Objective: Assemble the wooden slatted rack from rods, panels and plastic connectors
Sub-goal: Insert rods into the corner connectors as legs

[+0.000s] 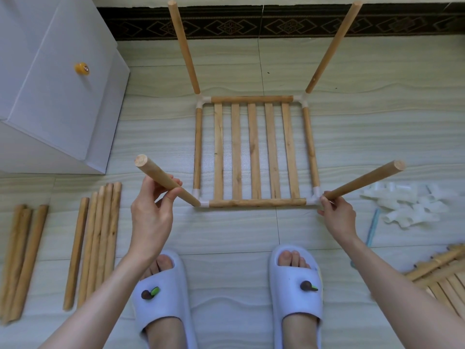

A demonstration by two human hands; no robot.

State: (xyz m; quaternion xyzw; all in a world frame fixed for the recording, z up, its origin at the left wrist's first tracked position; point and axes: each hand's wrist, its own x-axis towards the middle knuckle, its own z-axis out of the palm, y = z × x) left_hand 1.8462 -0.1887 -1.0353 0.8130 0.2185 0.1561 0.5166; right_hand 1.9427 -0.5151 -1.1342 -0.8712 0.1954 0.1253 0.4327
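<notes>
Rack panel (254, 152) lies flat on the floor (239, 235), just in front of the person's feet, with its slats running away from the person. Four corners have white plastic connectors, and a rod stands up out of each one.

The two near rods are the ones that matter now. The left hand (153, 205) has its fingers and thumb curled round the left near rod (163, 180), partway up it. That rod leans up and out to the left from the near left connector (201, 201). The right hand (338, 216) pinches low down at the foot of the right near rod (364, 178), right beside the near right connector (314, 196) — I cannot tell if the fingers touch the rod, the connector, or both. This rod leans up and out to the right.

Each hand is nearest its own corner, so neither has to cross over. The far two rods (183, 46) stand at the far corners, out of easy reach.

I think the next move is a push down along each rod into its connector — the push should follow the rod's long line, not go sideways.

Spare rods (98, 238) lie on the floor to the left, and loose connectors (407, 202) sit to the right.
</notes>
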